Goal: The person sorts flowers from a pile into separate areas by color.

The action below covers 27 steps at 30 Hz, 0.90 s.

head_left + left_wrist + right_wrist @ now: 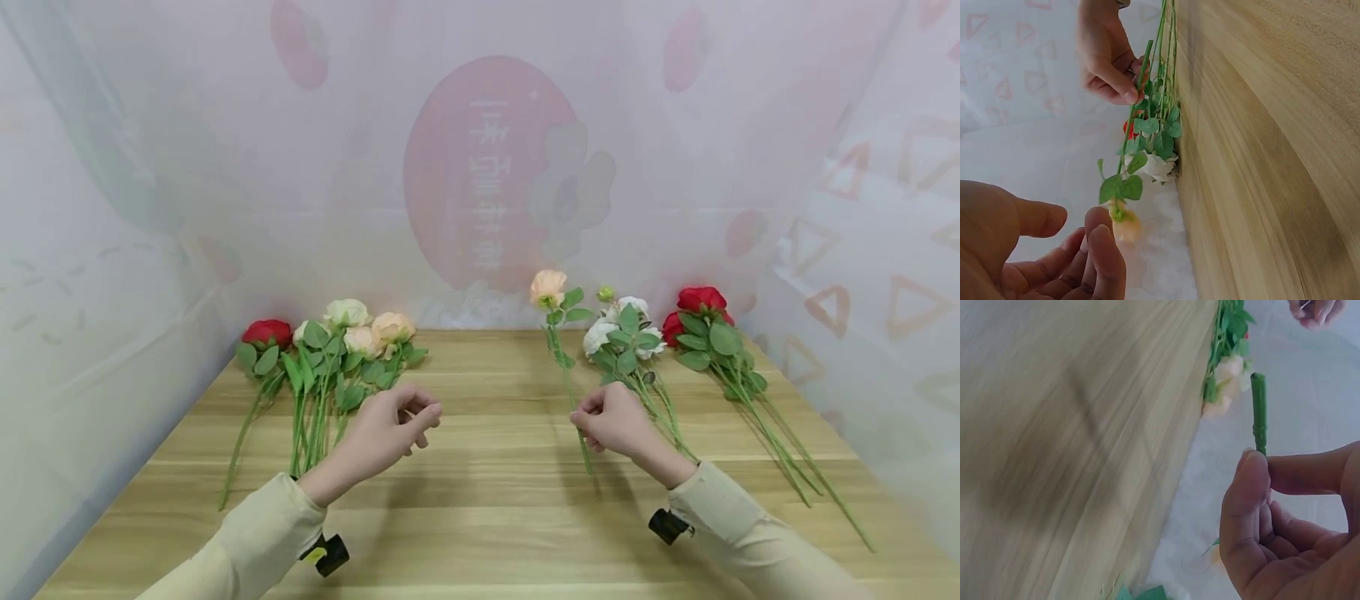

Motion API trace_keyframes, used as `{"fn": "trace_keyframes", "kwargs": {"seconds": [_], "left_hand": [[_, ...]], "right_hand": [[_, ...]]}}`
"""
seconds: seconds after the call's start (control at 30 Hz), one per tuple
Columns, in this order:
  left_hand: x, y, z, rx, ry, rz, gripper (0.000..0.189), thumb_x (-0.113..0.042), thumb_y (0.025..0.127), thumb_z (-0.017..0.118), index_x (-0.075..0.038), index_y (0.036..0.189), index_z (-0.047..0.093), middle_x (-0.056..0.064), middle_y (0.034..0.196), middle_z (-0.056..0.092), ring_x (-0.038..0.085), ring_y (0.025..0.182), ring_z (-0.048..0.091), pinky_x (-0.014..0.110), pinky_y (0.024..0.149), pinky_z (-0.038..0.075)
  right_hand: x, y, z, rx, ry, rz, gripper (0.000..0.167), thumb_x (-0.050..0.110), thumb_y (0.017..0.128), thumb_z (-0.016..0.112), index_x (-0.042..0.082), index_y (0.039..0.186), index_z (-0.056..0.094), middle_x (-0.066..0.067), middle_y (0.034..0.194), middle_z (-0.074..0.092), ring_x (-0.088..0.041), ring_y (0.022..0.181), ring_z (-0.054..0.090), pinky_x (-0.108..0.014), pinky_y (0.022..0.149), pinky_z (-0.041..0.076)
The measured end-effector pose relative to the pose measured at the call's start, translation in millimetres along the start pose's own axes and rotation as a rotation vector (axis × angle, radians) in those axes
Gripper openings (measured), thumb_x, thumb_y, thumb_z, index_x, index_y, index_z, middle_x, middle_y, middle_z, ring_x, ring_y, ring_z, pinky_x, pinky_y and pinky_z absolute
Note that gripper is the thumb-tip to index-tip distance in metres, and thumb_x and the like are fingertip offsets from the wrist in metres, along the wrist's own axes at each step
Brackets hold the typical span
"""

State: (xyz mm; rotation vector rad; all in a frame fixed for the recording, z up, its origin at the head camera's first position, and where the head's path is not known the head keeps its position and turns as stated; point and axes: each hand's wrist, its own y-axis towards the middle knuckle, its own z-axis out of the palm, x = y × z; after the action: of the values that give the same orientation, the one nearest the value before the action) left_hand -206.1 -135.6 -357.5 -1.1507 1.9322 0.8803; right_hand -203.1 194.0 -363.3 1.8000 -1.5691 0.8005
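Between thumb and fingers my right hand pinches the green stem of a peach artificial rose, holding it above the table with the bloom pointing away. The cut end of the stem sticks out past the thumb in the right wrist view. My left hand hovers over the table with its fingers loosely bent and nothing between them. In the left wrist view a gap shows between its thumb and fingertips. Nearest to it lies a group of cream and peach roses.
A red rose lies at the far left of the wooden table. White roses lie right of the held stem, and red roses lie farther right. A printed curtain stands behind and at both sides.
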Motion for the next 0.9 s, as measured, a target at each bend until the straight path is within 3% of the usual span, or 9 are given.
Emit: {"fn": "trace_keyframes", "kwargs": {"seconds": [0.33,0.53,0.9], "left_hand": [[-0.4,-2.6,-1.7,0.021,0.036,-0.023,0.019,-0.027,0.098,0.063,-0.009,0.103,0.067,0.003,0.087,0.067,0.023,0.067,0.065,0.039,0.054,0.054],[0.1,-2.6,-2.7,0.05,0.037,-0.02,0.024,-0.031,0.099,0.062,-0.007,0.101,0.068,0.001,0.083,0.066,0.023,0.065,0.064,0.038,0.053,0.053],[0.3,-1.5,-7.4,0.101,0.072,-0.038,0.016,-0.024,0.1,0.06,-0.011,0.096,0.068,0.001,0.08,0.065,0.024,0.068,0.065,0.037,0.056,0.054]], "right_hand": [[-19,7.6,-7,0.005,-0.162,0.001,0.031,0.003,0.086,0.067,0.005,0.056,0.061,-0.003,0.045,0.054,-0.017,0.043,0.052,-0.029,0.052,0.042],[-23,10.8,-8,0.023,-0.179,0.055,0.025,0.001,0.084,0.067,0.001,0.06,0.067,-0.005,0.047,0.056,-0.018,0.043,0.056,-0.029,0.047,0.046],[-22,19.8,-3,0.154,-0.276,0.07,0.029,0.0,0.083,0.068,0.002,0.055,0.062,-0.007,0.047,0.058,-0.017,0.041,0.055,-0.027,0.041,0.044]]}}
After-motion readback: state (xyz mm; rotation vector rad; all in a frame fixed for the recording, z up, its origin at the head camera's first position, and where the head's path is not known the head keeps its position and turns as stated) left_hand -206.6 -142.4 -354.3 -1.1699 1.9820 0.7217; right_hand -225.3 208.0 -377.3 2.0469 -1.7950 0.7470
